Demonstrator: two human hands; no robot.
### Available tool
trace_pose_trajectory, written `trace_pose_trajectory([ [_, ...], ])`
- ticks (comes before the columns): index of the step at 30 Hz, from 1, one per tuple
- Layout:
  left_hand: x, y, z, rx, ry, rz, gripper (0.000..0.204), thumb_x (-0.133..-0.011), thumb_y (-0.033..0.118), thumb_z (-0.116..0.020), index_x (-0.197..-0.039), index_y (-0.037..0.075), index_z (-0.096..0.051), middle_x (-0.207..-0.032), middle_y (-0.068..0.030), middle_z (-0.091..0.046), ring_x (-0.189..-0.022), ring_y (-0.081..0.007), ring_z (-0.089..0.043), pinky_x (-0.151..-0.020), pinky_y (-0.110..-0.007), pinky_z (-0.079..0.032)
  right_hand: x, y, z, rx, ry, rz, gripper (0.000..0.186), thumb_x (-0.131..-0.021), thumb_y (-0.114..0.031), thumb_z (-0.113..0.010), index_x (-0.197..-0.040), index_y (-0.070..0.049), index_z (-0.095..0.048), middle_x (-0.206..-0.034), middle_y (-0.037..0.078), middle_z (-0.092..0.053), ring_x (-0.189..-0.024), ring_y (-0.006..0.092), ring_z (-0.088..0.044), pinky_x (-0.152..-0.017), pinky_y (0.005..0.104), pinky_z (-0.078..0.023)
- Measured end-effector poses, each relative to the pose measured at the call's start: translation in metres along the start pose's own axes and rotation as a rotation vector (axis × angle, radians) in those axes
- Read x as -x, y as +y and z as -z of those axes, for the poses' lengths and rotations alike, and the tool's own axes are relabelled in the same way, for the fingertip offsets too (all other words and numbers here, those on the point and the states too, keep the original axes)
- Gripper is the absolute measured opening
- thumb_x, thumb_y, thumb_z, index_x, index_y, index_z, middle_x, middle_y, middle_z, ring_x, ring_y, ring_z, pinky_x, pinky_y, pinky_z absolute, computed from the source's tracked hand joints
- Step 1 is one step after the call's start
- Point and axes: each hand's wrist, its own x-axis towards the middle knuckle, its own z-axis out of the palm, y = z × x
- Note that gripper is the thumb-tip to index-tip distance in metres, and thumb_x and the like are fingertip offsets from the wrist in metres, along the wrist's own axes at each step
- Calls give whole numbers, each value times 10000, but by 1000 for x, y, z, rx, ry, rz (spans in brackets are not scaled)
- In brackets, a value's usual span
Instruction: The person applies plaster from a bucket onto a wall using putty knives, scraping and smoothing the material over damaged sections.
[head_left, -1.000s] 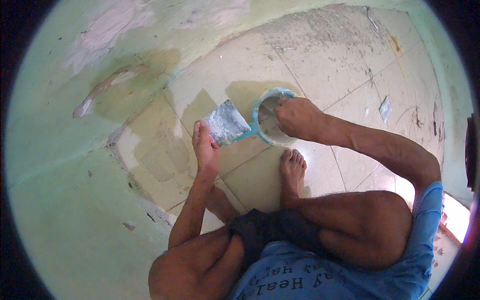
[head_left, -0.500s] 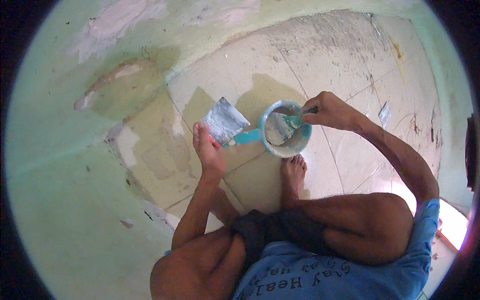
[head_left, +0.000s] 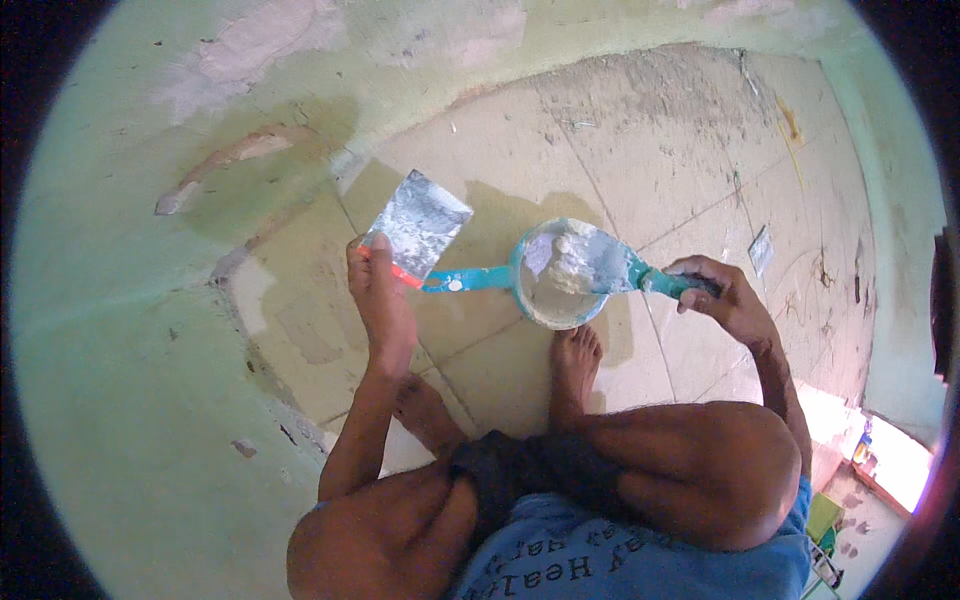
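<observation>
Right hand point(head_left: 728, 297) grips a spatula point(head_left: 612, 264), fat blob of paste point(head_left: 570, 262) on it over the pot point(head_left: 546, 303); left hand point(head_left: 382, 290) pinches a smeared scraper point(head_left: 420, 222).

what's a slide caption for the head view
Right hand holds scraper with pale paste over a pot; left hand holds flat blade.

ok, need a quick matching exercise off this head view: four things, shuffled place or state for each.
1. wide scraper
2. putty knife
3. dipper
4. small grey flat piece

a. lying on the tiled floor
b. in the right hand, paste on its blade
c. in the left hand, orange edge
d. round-rimmed, teal handle pointing left

Pairs: 1-c, 2-b, 3-d, 4-a
</observation>
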Motion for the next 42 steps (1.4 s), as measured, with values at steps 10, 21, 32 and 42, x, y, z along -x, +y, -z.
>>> trace_pose_trajectory([
  [10, 25, 22, -58, 274, -343, 345, 156, -989, 203, -489, -1021, 53, -512, -932, -19, -565, -848, -93, -554, -779, -286, -477, 25, -37, 2, 64, 229, 515, 324, -760, -69, -740, -1070, -35, -653, -1058, 102, -632, -939, 205, -610, -776, 318, -499],
  [21, 51, 74, -61, 518, -408, 263, 168, -1003, 167, -455, -1119, 48, -470, -1005, -37, -559, -911, -95, -549, -824, -302, -474, -1, -54, -20, 632, 636, 952, 387, -659, 88, -743, -987, -88, -634, -992, 120, -627, -912, 277, -597, -740, 357, -507],
  [32, 48, 73, -47, 440, -455, 80, 202, -1001, 202, -458, -1138, 54, -443, -932, -21, -534, -801, -72, -524, -707, -251, -457, -50, -31, -50, 504, 911, 899, 434, -717, 132, -703, -1082, -62, -569, -1070, 136, -596, -989, 273, -589, -759, 332, -532],
  [42, 34, 69, -33, 538, -346, 142, 237, -991, 215, -503, -1149, 41, -468, -1066, -72, -573, -965, -138, -580, -853, -319, -484, -46, -44, -69, -1, 554, 695, 351, -836, -68, -679, -1158, -52, -540, -1155, 106, -534, -1044, 209, -554, -891, 320, -462],
])
